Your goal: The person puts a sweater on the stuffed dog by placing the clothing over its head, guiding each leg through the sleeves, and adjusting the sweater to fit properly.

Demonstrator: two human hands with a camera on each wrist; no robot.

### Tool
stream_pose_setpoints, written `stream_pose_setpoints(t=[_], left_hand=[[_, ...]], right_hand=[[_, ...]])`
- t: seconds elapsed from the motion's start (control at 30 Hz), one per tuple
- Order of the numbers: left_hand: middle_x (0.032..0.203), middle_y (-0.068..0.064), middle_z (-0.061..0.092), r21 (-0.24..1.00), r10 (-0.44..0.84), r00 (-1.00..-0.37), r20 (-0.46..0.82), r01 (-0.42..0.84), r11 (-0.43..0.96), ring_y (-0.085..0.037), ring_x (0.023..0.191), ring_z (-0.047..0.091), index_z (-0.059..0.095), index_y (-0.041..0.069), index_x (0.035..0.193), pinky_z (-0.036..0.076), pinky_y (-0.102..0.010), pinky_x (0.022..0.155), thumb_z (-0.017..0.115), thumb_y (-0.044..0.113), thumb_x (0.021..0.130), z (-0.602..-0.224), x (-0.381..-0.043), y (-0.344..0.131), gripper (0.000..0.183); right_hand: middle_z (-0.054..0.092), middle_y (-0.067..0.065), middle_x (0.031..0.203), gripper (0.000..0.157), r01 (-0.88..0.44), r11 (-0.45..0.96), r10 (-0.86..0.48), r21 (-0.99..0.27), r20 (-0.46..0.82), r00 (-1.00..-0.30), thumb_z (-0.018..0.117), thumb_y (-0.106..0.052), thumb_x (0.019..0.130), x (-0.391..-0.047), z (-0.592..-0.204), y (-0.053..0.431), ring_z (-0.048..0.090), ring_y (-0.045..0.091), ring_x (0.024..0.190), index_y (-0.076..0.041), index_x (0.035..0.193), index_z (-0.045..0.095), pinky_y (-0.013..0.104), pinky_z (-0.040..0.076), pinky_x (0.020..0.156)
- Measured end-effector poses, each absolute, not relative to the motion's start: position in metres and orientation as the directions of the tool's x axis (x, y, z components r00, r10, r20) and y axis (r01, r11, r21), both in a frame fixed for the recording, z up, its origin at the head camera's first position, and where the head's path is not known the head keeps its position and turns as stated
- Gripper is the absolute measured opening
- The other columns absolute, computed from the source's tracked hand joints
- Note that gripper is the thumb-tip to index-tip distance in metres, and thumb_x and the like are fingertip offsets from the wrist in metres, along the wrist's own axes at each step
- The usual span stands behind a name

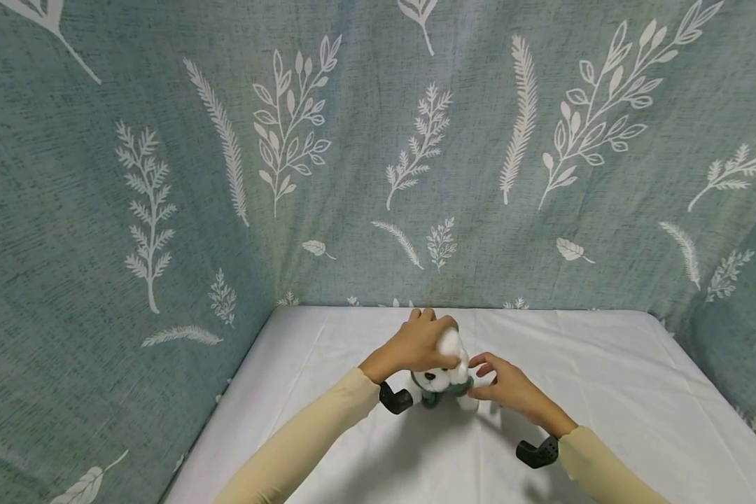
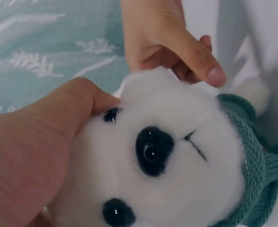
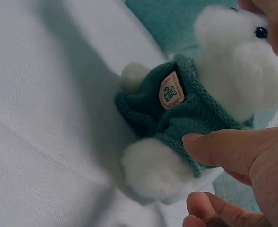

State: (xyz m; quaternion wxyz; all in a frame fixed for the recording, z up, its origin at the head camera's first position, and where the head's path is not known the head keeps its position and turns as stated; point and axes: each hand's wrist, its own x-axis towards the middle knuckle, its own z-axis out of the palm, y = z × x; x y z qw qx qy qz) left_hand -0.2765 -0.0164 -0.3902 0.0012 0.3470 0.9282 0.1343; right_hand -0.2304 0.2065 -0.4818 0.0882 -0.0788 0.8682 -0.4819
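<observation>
A white plush dog (image 1: 437, 378) with black eyes and nose wears a green knitted sweater (image 3: 176, 111) with a small pale label. It sits on the white-covered table, facing the head camera. My left hand (image 1: 416, 343) grips its head from above, the thumb (image 2: 89, 101) by one eye in the left wrist view. At the toy's right side is my right hand (image 1: 507, 385), fingers and thumb parted around a gap. Its thumb (image 3: 214, 146) overlaps the sweater's lower edge in the right wrist view, with the other fingers bent beside the plush body.
The white cloth (image 1: 542, 343) on the table has creases and shadows. Green-grey fabric (image 1: 365, 140) with white leaf prints hangs behind and at both sides. A black device sits on each wrist, the left one (image 1: 395, 399) close to the toy.
</observation>
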Motion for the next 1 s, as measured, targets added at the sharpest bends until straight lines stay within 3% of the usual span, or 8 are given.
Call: stream_pose_setpoints(t=[0.13, 0.33, 0.43, 0.57, 0.63, 0.7, 0.83, 1.0], left_hand=[[0.118, -0.01, 0.055, 0.308, 0.677, -0.728, 0.103, 0.671, 0.675, -0.023, 0.101, 0.044, 0.064, 0.025, 0.13, 0.044, -0.036, 0.079, 0.078, 0.039, 0.091, -0.387, -0.279, -0.022, 0.044], [0.121, -0.007, 0.056, 0.273, 0.696, -0.706, 0.132, 0.701, 0.659, -0.021, 0.102, 0.043, 0.065, 0.027, 0.13, 0.041, -0.036, 0.079, 0.077, 0.037, 0.091, -0.386, -0.275, -0.022, 0.042], [0.122, -0.009, 0.056, 0.182, 0.657, -0.738, 0.156, 0.675, 0.715, -0.025, 0.108, 0.047, 0.063, 0.027, 0.133, 0.045, -0.04, 0.084, 0.07, 0.049, 0.095, -0.388, -0.269, -0.017, 0.045], [0.125, -0.016, 0.057, -0.04, 0.558, -0.798, 0.228, 0.565, 0.824, -0.039, 0.123, 0.051, 0.063, 0.023, 0.134, 0.05, -0.05, 0.091, 0.057, 0.073, 0.093, -0.394, -0.258, -0.006, 0.064], [0.128, -0.018, 0.057, -0.127, 0.517, -0.814, 0.263, 0.502, 0.855, -0.044, 0.127, 0.05, 0.063, 0.021, 0.133, 0.052, -0.053, 0.09, 0.051, 0.081, 0.089, -0.397, -0.253, -0.002, 0.075], [0.125, -0.016, 0.058, -0.175, 0.491, -0.827, 0.274, 0.459, 0.871, -0.041, 0.118, 0.055, 0.062, 0.02, 0.131, 0.054, -0.05, 0.081, 0.047, 0.087, 0.085, -0.398, -0.249, 0.001, 0.082], [0.118, -0.015, 0.058, -0.172, 0.481, -0.841, 0.248, 0.451, 0.876, -0.037, 0.097, 0.06, 0.061, 0.02, 0.129, 0.055, -0.045, 0.066, 0.051, 0.091, 0.079, -0.398, -0.246, 0.002, 0.088], [0.12, -0.017, 0.055, -0.085, 0.518, -0.829, 0.209, 0.512, 0.855, -0.037, 0.095, 0.058, 0.059, 0.016, 0.131, 0.055, -0.043, 0.065, 0.073, 0.072, 0.08, -0.396, -0.25, 0.0, 0.076]], right_hand=[[0.059, 0.016, 0.124, 0.049, -0.045, 0.519, -0.218, -0.854, -0.081, -0.973, 0.085, -0.024, 0.086, -0.231, -0.482, 0.207, 0.059, 0.023, 0.085, -0.016, 0.129, 0.061, 0.041, 0.052, 0.067], [0.059, 0.015, 0.123, 0.05, -0.038, 0.521, -0.217, -0.853, -0.09, -0.972, 0.085, -0.026, 0.086, -0.233, -0.483, 0.208, 0.059, 0.024, 0.085, -0.017, 0.129, 0.061, 0.041, 0.052, 0.068], [0.059, 0.015, 0.124, 0.05, -0.032, 0.516, -0.22, -0.856, -0.096, -0.971, 0.085, -0.026, 0.087, -0.233, -0.485, 0.209, 0.06, 0.024, 0.085, -0.016, 0.129, 0.061, 0.041, 0.052, 0.068], [0.059, 0.015, 0.125, 0.052, -0.032, 0.503, -0.226, -0.864, -0.096, -0.969, 0.084, -0.025, 0.087, -0.231, -0.486, 0.209, 0.059, 0.025, 0.086, -0.015, 0.131, 0.06, 0.042, 0.052, 0.068], [0.058, 0.016, 0.126, 0.051, -0.037, 0.496, -0.231, -0.868, -0.091, -0.969, 0.084, -0.025, 0.087, -0.231, -0.486, 0.209, 0.059, 0.025, 0.087, -0.014, 0.131, 0.06, 0.041, 0.052, 0.068], [0.058, 0.017, 0.126, 0.052, -0.039, 0.494, -0.231, -0.869, -0.088, -0.969, 0.084, -0.025, 0.087, -0.23, -0.486, 0.209, 0.058, 0.025, 0.086, -0.014, 0.132, 0.059, 0.041, 0.052, 0.067], [0.058, 0.016, 0.126, 0.053, -0.038, 0.499, -0.227, -0.866, -0.088, -0.97, 0.084, -0.027, 0.087, -0.23, -0.487, 0.21, 0.058, 0.025, 0.087, -0.015, 0.132, 0.06, 0.04, 0.052, 0.068], [0.058, 0.015, 0.126, 0.05, -0.036, 0.506, -0.235, -0.862, -0.098, -0.967, 0.084, -0.03, 0.088, -0.23, -0.486, 0.21, 0.058, 0.025, 0.088, -0.017, 0.131, 0.061, 0.04, 0.051, 0.069]])
